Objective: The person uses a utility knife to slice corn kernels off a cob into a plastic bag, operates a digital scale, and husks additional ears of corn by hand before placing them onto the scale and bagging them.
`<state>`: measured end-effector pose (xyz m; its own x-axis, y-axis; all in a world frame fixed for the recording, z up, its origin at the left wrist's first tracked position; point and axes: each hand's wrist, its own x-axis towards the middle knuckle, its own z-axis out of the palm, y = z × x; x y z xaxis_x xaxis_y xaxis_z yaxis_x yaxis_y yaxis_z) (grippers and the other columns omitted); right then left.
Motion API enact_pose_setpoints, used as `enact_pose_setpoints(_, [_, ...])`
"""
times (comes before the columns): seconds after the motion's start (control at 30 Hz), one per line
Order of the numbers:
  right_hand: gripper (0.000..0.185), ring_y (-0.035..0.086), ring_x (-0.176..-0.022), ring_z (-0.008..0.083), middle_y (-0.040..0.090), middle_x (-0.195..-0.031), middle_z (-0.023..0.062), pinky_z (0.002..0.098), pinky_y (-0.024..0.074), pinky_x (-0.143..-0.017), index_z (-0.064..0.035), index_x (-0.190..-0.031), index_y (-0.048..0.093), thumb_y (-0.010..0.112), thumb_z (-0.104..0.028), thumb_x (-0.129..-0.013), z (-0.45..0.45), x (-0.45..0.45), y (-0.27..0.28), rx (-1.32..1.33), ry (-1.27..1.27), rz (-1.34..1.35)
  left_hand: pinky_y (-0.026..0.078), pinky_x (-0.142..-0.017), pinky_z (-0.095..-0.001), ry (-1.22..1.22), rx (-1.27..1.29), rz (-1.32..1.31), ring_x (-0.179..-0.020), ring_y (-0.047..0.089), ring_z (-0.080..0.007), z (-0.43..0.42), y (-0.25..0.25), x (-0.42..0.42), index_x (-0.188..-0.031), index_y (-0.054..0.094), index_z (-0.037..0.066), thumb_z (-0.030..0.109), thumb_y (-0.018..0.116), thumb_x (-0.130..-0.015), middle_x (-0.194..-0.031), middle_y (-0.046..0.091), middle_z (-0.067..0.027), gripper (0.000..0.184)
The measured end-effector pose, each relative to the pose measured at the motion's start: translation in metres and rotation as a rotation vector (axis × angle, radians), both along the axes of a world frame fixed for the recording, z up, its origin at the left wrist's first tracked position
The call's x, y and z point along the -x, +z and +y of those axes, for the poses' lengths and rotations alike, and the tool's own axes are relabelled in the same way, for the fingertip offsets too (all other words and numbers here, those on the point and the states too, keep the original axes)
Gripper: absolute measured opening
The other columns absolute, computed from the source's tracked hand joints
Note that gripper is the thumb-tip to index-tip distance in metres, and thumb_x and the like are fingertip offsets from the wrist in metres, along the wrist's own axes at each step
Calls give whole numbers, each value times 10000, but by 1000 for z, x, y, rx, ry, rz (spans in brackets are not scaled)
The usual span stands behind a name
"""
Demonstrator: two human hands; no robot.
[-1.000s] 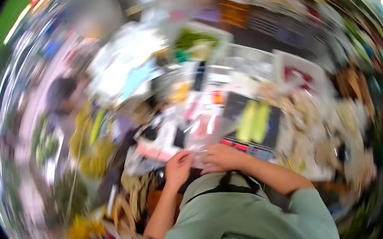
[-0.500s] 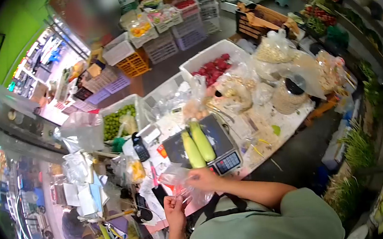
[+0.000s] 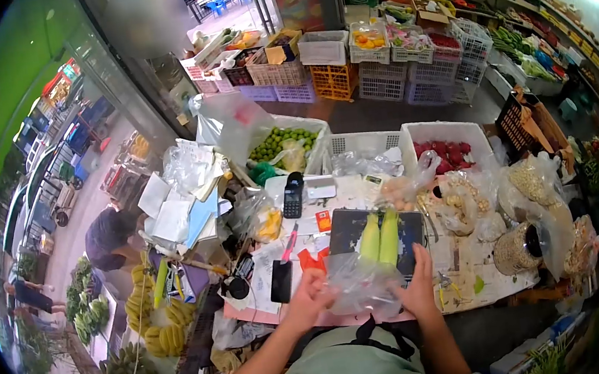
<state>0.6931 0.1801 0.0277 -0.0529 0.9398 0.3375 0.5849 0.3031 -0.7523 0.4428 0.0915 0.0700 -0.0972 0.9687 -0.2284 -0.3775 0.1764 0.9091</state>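
Observation:
A clear plastic bag (image 3: 362,285) spreads between my two hands, over the front of a dark scale plate (image 3: 346,228). My left hand (image 3: 310,298) has its fingers closed on the bag's left side. At the bag's right side, my right hand (image 3: 419,283) has its fingers stretched upward, touching or close to the plastic. Two pale green corn-like vegetables (image 3: 379,241) lie on the plate, their lower ends behind the bag. A black phone (image 3: 281,281) lies left of my left hand, and a red item (image 3: 311,260) is just above that hand.
Green fruit (image 3: 281,144) and dark red fruit (image 3: 444,156) fill white boxes behind the table. A black handset (image 3: 292,195) stands near papers. Bagged goods and a jar (image 3: 514,250) are at right. Bananas (image 3: 165,339) and a person (image 3: 107,237) are at left.
The view has turned left and sharpened. My hands have moved apart, and the plastic bag has spread wider between them, now over the scale's front. My right hand's fingers have opened.

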Motion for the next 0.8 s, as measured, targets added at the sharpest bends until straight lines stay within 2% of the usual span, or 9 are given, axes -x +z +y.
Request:
enact_pose_setpoints(0.13, [526,605,-1158,377,647,-1208,189,474,356,-1127,-15,-1259,609,761,-184,-784,-8,26,-7,-90,341,27,455,-681,-253,-397,-173,451,-764,519,-83,-9,-10,-23,-1196,492,100,35,750,-850,-897,554,29,436])
enact_pose_setpoints(0.2, [447,633,-1095,369,687,-1109,176,453,452,-1028,-40,-1204,655,711,-146,-773,-9,26,-37,20,671,-249,471,-739,-276,-285,-100,502,-845,531,-124,-13,-12,-21,-1219,537,124,34,714,-843,-906,551,-10,425])
enact_pose_setpoints(0.27, [375,653,-1016,361,702,-1008,166,423,517,-891,-52,-1130,698,667,-89,-758,-1,27,-37,173,640,-242,459,-673,-303,-40,105,985,-762,518,-147,-18,-51,12,-1140,603,90,0,628,-841,-828,548,-28,314])
enact_pose_setpoints(0.33, [345,659,-919,363,694,-954,167,409,535,-788,-55,-1081,717,655,-56,-742,3,29,-28,72,525,-65,446,-551,-305,260,49,1000,-596,527,-137,-26,-68,63,-1088,634,42,10,596,-884,-698,571,-10,209])
enact_pose_setpoints(0.4, [315,656,-956,351,694,-988,164,404,528,-824,-48,-1087,714,669,-71,-776,7,17,-32,149,579,-72,402,-482,-263,460,295,615,-524,493,-86,-54,-110,114,-1082,656,41,42,585,-956,-716,592,19,144])
enact_pose_setpoints(0.47, [287,652,-992,339,693,-1021,161,399,521,-859,-41,-1092,711,682,-85,-809,6,12,-37,244,658,-72,550,-653,-323,534,322,-43,-690,638,-175,-69,-87,118,-1159,653,36,161,588,-1001,-840,662,-38,212])
enact_pose_setpoints(0.53, [321,615,-1097,347,662,-1156,174,396,491,-950,-52,-1132,702,740,-236,-872,11,10,-43,402,781,41,578,-747,-386,771,283,-190,-763,670,-240,-79,-97,128,-1213,622,31,217,567,-1013,-926,671,-91,278])
enact_pose_setpoints(0.67, [675,554,-1226,355,572,-1280,223,385,420,-1074,-29,-1349,579,808,-404,-836,51,15,-72,439,287,-39,575,-653,-397,938,480,-118,-828,663,-243,-93,-74,141,-1177,580,29,329,567,-997,-964,641,-91,350])
enact_pose_setpoints(0.8, [1198,430,-1312,441,412,-1419,301,540,386,-1067,-13,-1552,237,840,-588,-691,73,79,-82,505,-77,-336,545,-560,-339,842,345,146,-717,561,-130,-70,-73,110,-1207,566,47,290,606,-984,-914,592,-29,333])
